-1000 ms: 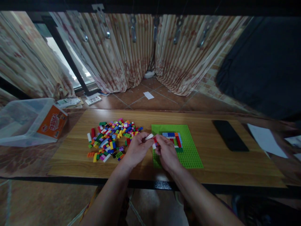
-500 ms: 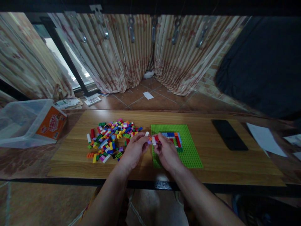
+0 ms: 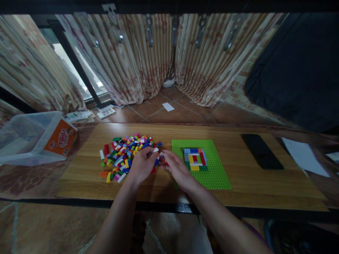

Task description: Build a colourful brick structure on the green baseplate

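My left hand point(image 3: 143, 165) is closed at the right edge of the heap of toy bricks point(image 3: 127, 151), with a white toy brick point(image 3: 155, 150) showing at its thumb and fingers. My right hand point(image 3: 178, 169) is close beside it, its fingers curled round small toy bricks, of which a red one point(image 3: 166, 163) shows best; the others are partly hidden. To the right lies a green baseplate point(image 3: 218, 176). On it stands a rectangular frame of coloured bricks point(image 3: 195, 168), now in full view.
A clear plastic box point(image 3: 29, 141) with an orange label stands left of the wooden table point(image 3: 246, 190). A black phone-like slab point(image 3: 262, 151) lies on the table's right side, with white paper point(image 3: 304, 155) beyond it.
Both hands have moved left, off the baseplate and towards the heap, still with bricks in them. The brick frame, partly covered before, is now uncovered. The view has shifted slightly.
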Tool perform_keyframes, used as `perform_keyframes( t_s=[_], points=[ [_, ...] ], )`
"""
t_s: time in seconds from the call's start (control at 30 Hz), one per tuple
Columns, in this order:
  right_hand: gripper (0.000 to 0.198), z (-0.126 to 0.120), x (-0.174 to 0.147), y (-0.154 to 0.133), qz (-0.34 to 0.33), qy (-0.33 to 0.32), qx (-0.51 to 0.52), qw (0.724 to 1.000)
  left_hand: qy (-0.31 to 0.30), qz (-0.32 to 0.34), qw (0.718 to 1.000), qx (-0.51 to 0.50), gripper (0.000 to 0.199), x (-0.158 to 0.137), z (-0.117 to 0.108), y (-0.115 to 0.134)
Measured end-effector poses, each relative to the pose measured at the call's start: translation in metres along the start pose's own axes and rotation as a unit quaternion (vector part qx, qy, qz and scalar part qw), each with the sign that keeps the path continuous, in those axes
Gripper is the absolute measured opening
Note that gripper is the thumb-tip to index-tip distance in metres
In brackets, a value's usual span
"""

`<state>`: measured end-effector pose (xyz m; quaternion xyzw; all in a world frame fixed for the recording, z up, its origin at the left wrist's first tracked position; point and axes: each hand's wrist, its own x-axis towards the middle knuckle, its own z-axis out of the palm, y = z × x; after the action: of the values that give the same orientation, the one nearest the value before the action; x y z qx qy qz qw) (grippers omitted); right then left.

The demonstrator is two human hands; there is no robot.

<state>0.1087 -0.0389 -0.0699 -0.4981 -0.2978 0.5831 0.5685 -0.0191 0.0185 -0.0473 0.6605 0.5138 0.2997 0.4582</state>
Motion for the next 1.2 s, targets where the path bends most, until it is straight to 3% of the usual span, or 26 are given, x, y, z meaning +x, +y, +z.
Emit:
perform_keyframes(
  t_s=[0.13, 0.4, 0.5, 0.67, 0.77, 0.93, 1.1, 1.2],
  points=[
    [0.045, 0.001, 0.001, 0.002, -0.01, -0.066, -0.059, 0.996, 0.009, 0.005, 1.0, 0.028, 0.027, -0.001, -0.009, -0.002],
    [0.055, 0.001, 0.0, 0.003, 0.028, -0.111, -0.07, 0.991, 0.045, -0.003, 0.999, 0.019, 0.029, 0.003, -0.015, -0.01],
    [0.051, -0.001, 0.0, 0.003, -0.004, -0.091, -0.095, 0.991, 0.058, -0.02, 0.998, -0.026, 0.028, 0.003, -0.014, -0.007],
    [0.037, -0.005, -0.003, -0.004, -0.078, -0.004, -0.147, 0.986, 0.063, -0.035, 0.993, -0.092, 0.03, 0.001, -0.007, 0.005],
    [0.029, -0.009, -0.006, -0.009, -0.105, 0.048, -0.149, 0.982, 0.037, -0.009, 0.992, -0.12, 0.03, -0.001, 0.002, 0.013],
    [0.026, -0.026, -0.01, -0.017, -0.163, 0.1, -0.17, 0.967, -0.07, 0.035, 0.992, -0.094, 0.028, -0.005, 0.02, 0.019],
    [0.017, -0.048, -0.016, -0.032, -0.274, 0.06, -0.317, 0.906, -0.129, 0.068, 0.988, -0.05, 0.035, -0.007, 0.037, 0.023],
    [0.016, -0.062, -0.021, -0.04, -0.289, 0.032, -0.373, 0.881, -0.133, 0.055, 0.988, -0.063, 0.037, -0.007, 0.048, 0.027]
  ],
)
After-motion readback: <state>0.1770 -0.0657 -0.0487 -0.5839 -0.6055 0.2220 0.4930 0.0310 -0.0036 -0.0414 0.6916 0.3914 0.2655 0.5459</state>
